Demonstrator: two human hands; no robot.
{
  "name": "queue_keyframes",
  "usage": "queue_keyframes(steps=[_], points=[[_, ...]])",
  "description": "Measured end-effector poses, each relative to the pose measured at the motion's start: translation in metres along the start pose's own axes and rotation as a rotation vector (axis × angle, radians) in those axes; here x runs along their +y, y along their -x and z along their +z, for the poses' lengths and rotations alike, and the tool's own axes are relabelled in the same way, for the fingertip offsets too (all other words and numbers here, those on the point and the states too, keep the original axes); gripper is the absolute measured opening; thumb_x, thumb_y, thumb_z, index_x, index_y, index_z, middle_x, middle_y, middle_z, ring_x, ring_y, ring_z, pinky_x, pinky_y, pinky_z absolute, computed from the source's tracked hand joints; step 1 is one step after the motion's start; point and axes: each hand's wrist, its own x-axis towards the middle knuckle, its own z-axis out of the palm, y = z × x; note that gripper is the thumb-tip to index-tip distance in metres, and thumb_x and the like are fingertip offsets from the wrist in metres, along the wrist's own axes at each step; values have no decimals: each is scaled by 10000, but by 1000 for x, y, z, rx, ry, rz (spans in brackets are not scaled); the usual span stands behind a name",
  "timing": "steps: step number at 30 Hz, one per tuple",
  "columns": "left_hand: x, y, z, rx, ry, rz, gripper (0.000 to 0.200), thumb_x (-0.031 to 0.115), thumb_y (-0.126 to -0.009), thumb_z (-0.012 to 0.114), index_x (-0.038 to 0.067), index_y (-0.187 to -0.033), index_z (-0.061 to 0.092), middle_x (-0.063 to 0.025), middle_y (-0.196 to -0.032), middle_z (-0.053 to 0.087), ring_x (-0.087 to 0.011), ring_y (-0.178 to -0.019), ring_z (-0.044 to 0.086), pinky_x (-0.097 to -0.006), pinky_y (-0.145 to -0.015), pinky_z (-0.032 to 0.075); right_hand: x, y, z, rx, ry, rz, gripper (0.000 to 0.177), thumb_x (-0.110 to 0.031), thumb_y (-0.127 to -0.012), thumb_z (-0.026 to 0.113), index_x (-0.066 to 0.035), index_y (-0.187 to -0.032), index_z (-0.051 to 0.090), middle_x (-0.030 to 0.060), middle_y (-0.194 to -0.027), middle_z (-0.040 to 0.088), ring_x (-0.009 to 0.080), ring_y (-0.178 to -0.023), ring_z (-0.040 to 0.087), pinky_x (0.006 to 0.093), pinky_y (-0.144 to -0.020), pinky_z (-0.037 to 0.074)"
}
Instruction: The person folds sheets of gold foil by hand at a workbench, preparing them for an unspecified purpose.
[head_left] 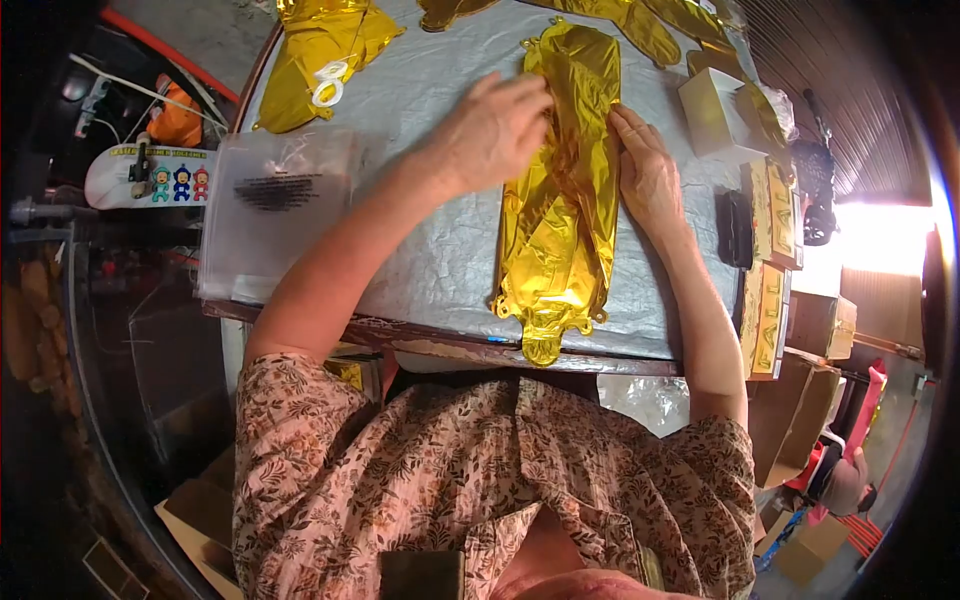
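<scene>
A shiny gold foil balloon (560,225), flat and folded into a long strip, lies on the grey-covered table in front of me. Its rounded tab hangs near the table's front edge. My left hand (500,130) is over the upper left edge of the foil, fingers bent and smeared by motion. Along the upper right edge rests my right hand (648,165), its fingers stretched out with the tips at the foil. Creases run across the foil between both hands.
Clear plastic bags (275,225) lie at the table's left. Behind them, white rings (328,85) sit on more gold foil (315,50). An open white box (718,115), a dark flat object (738,228) and printed boxes (765,320) line the right side.
</scene>
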Motion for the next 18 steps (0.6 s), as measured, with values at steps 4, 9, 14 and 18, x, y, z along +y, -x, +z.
queue_keyframes(steps=[4, 9, 14, 18], points=[[-17, -6, -27, 141, 95, -163, 309, 73, -861, 681, 109, -1164, 636, -108, -1199, 661, -326, -1116, 647, -534, -985, 464, 4, 3, 4, 12, 12, 8, 503, 87, -865, 467, 9, -1338, 618, 161, -1437, 591, 408, -1240, 582, 452, -1053, 497], [-15, -1, -18, 190, -82, -187, 342, 169, -833, 740, 141, -1153, 621, -64, -1168, 622, -291, -1144, 601, -485, -1004, 404, 2, 1, 2, -1, 9, 12, 509, 84, -864, 468, 3, -1344, 615, 158, -1439, 590, 408, -1251, 577, 457, -1064, 490], [-14, 1, -3, 143, -108, -204, 457, 259, -814, 766, 150, -1222, 591, -62, -1242, 597, -288, -1223, 554, -497, -1065, 342, 3, 2, 2, -21, -11, 34, 519, 84, -858, 466, 0, -1349, 612, 158, -1446, 585, 409, -1298, 558, 460, -1135, 439], [-14, 1, -2, 120, -107, -219, 499, 259, -829, 793, 162, -1273, 585, -23, -1274, 616, -259, -1248, 566, -494, -1038, 350, 4, 1, 3, -16, -6, 20, 522, 82, -857, 460, -3, -1349, 612, 165, -1448, 584, 408, -1312, 551, 460, -1155, 420]])
